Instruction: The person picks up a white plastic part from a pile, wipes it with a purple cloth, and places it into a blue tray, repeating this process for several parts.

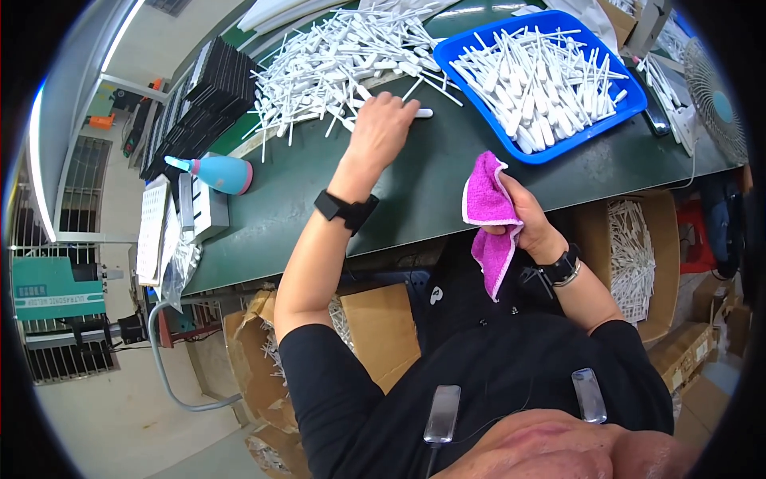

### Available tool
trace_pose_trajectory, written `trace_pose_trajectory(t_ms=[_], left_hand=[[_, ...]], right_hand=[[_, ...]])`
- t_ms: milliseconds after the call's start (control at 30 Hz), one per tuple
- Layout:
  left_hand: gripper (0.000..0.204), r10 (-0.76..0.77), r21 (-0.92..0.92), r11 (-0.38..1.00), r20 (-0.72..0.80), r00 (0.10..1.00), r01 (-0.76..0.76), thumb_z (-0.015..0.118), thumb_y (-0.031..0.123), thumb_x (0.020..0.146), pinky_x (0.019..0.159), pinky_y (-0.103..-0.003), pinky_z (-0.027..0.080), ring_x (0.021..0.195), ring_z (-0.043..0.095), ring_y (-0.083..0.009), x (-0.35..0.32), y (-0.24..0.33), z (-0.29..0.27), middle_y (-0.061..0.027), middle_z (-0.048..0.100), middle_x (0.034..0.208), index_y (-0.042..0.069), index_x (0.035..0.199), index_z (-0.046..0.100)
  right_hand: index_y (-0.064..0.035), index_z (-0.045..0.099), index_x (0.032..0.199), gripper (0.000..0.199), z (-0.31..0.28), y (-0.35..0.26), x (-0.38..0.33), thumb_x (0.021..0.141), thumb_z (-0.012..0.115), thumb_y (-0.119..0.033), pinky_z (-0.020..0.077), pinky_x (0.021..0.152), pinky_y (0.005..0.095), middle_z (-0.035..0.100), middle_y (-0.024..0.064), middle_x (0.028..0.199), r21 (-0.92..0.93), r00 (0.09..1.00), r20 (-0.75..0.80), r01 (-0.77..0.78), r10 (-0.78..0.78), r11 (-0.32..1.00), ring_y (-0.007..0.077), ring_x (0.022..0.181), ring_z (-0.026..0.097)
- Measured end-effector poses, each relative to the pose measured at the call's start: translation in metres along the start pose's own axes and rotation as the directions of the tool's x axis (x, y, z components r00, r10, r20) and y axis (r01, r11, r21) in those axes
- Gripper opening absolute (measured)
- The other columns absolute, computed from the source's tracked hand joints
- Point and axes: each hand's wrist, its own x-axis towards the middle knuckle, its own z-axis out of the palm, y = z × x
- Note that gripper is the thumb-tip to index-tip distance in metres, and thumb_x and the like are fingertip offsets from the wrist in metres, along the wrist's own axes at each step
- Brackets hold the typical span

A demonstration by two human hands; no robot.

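My left hand [378,137] is over the green table at the near edge of a loose pile of white plastic sticks [335,60], slim at one end and thicker at the other. Its fingers are curled, and the thick end of one white stick [424,113] juts out to the right by the thumb. The fingers hide the rest of that stick. My right hand [533,223] grips a magenta cloth [488,195] with white edging, held in front of the table's near edge. The cloth is folded over the fingers and hangs down.
A blue tray [550,152] heaped with similar white sticks stands right of the pile. At left are a turquoise air blower bulb [222,174] and stacked black trays [209,96]. A fan [718,104] stands at far right. Cardboard boxes [666,263] of white parts flank me below.
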Motion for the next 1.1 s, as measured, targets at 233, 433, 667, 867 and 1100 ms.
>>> trace_pose_trajectory(t_ms=[233, 433, 667, 867, 1100], left_hand=[[0.017, -0.246, -0.377, 0.888, 0.096, 0.964, 0.264, 0.061, 0.015, 0.083, 0.057, -0.032, 0.048, 0.063, 0.059, -0.0231, -0.003, 0.013, -0.030, -0.0091, 0.064, 0.091, 0.007, 0.098, 0.061], [0.023, -0.623, -0.927, 0.051, 0.261, 0.738, 0.371, 0.054, 0.022, 0.093, 0.052, -0.024, 0.044, 0.060, 0.054, -0.0142, -0.058, 0.052, -0.058, -0.0072, 0.062, 0.088, 0.001, 0.102, 0.058], [0.036, -0.453, -0.532, -0.845, 0.645, 0.616, -0.064, 0.053, 0.031, 0.094, 0.046, -0.019, 0.035, 0.059, 0.041, -0.0071, -0.097, 0.065, -0.028, -0.0006, 0.051, 0.075, 0.000, 0.114, 0.053], [0.036, -0.513, -0.559, -0.817, 0.592, 0.621, -0.142, 0.052, 0.031, 0.095, 0.045, -0.018, 0.031, 0.060, 0.036, -0.0052, -0.086, 0.083, -0.032, 0.0023, 0.045, 0.075, 0.001, 0.114, 0.052], [0.032, -0.563, -0.692, -0.722, 0.569, 0.599, -0.021, 0.052, 0.026, 0.095, 0.044, -0.018, 0.032, 0.062, 0.038, -0.0046, -0.094, 0.086, -0.030, 0.0015, 0.047, 0.080, 0.001, 0.115, 0.052]], right_hand=[[-0.0081, 0.054, 0.096, 0.035, 0.000, 0.003, -0.006, 0.099, 0.034, -0.037, 0.0326, 0.041, 0.0238, 0.052, 0.0006, 0.064, 0.035, 1.000, -0.024, 0.007, -0.006, 0.999, 0.0114, 0.046, 0.043], [-0.0087, 0.054, 0.097, 0.035, 0.004, 0.001, -0.004, 0.099, 0.035, -0.038, 0.0318, 0.041, 0.0240, 0.051, 0.0003, 0.064, 0.013, 0.998, -0.052, -0.037, 0.038, 0.999, 0.0112, 0.045, 0.042], [-0.0090, 0.053, 0.092, 0.029, 0.005, -0.003, -0.001, 0.098, 0.040, -0.034, 0.0333, 0.042, 0.0233, 0.053, 0.0006, 0.065, 0.028, 0.999, -0.032, -0.030, 0.031, 0.999, 0.0102, 0.047, 0.043], [-0.0090, 0.053, 0.089, 0.030, 0.005, -0.002, 0.001, 0.098, 0.040, -0.035, 0.0326, 0.042, 0.0235, 0.052, 0.0005, 0.064, 0.066, 0.998, -0.050, -0.035, 0.039, 0.997, 0.0103, 0.047, 0.043], [-0.0087, 0.054, 0.086, 0.031, 0.013, -0.006, 0.005, 0.098, 0.042, -0.035, 0.0323, 0.041, 0.0237, 0.051, 0.0006, 0.062, 0.078, 0.996, -0.032, -0.079, 0.082, 0.994, 0.0104, 0.046, 0.042]])
